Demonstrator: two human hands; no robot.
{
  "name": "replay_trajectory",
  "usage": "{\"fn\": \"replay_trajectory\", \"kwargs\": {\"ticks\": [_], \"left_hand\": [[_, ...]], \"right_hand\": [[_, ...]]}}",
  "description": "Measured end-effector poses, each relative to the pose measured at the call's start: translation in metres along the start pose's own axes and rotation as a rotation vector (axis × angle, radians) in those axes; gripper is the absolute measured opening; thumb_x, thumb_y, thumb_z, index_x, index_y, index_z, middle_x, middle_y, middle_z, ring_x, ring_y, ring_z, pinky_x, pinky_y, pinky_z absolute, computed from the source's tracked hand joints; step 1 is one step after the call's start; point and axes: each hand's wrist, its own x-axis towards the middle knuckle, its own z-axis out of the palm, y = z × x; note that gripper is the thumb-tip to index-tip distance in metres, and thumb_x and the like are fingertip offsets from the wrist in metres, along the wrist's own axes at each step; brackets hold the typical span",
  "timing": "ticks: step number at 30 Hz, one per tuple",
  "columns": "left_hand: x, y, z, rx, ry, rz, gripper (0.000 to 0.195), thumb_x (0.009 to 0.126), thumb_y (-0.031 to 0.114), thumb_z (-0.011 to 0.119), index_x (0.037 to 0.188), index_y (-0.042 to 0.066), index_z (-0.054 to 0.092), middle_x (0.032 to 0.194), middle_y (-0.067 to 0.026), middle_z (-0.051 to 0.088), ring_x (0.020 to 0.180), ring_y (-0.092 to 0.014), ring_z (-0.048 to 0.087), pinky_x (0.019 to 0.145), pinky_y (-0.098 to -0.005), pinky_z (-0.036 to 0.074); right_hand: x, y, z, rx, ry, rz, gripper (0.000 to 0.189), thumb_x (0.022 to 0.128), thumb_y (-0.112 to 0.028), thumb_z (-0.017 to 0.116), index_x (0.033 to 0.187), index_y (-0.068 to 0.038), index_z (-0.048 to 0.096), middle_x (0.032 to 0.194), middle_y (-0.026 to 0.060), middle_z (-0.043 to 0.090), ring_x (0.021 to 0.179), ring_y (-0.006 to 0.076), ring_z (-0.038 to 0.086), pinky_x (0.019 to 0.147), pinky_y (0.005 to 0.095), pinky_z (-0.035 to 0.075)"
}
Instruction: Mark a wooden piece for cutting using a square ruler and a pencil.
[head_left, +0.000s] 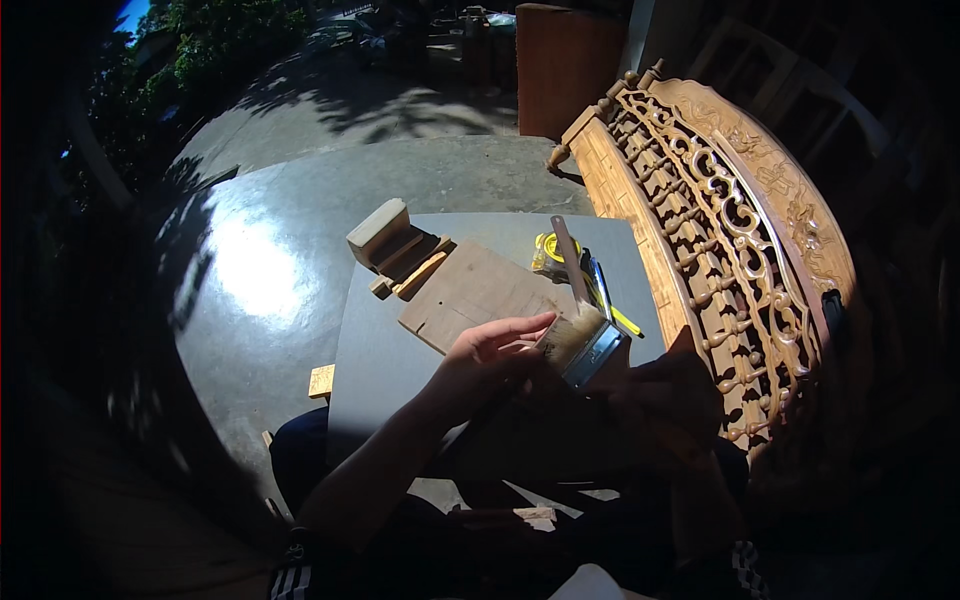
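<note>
A wide flat paintbrush (589, 349) with pale bristles and a shiny metal ferrule lies across the space between my hands. My right hand (667, 397), deep in shadow, is at the brush's handle end and seems to grip it. My left hand (495, 360) is beside the bristles, its fingers around a small thin piece whose form is mostly hidden. Beyond them, a flat wooden board (480, 292) rests on the grey tabletop (382, 375). A dark strip-like tool (570, 259) leans past a yellow tape measure (553, 251), with pens (600, 285) alongside.
Wood blocks (381, 229) and small offcuts (420, 275) sit at the board's far left. A carved wooden bench (720, 217) stands close along the table's right side. Behind it is an upright reddish-brown panel (570, 71). A wood end (321, 381) juts out at the left edge.
</note>
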Motion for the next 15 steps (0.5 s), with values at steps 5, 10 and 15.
{"fn": "replay_trajectory", "kwargs": {"ticks": [5, 10, 15], "left_hand": [[0.006, -0.01, 0.002, 0.056, -0.036, 0.101, 0.05, 0.098, 0.002, 0.066, 0.147, 0.005, 0.054, 0.135, -0.0136, 0.061, 0.1, -0.014, 0.067, 0.078, -0.0295, 0.06], [0.003, 0.006, 0.005, 0.007, 0.006, -0.054, 0.048, 0.1, 0.009, 0.067, 0.146, 0.007, 0.056, 0.129, -0.0118, 0.066, 0.087, -0.012, 0.068, 0.069, -0.0247, 0.058], [0.005, 0.004, 0.009, 0.052, 0.081, -0.08, 0.049, 0.1, 0.018, 0.068, 0.145, 0.005, 0.055, 0.123, -0.0119, 0.068, 0.077, -0.011, 0.067, 0.063, -0.0237, 0.057]], "right_hand": [[-0.003, 0.004, -0.008, -0.027, -0.059, -0.011, 0.016, 0.075, -0.003, 0.086, 0.087, -0.005, 0.076, 0.086, 0.0082, 0.071, 0.078, 0.0213, 0.067, 0.064, 0.0308, 0.056], [-0.007, 0.012, -0.004, 0.053, 0.026, 0.174, 0.011, 0.081, -0.004, 0.083, 0.086, -0.001, 0.073, 0.093, 0.0127, 0.069, 0.085, 0.0203, 0.07, 0.07, 0.0315, 0.058], [0.016, 0.023, -0.02, 0.114, -0.176, 0.091, 0.008, 0.083, -0.001, 0.079, 0.091, -0.002, 0.076, 0.092, 0.0074, 0.071, 0.09, 0.019, 0.071, 0.072, 0.0331, 0.061]]}}
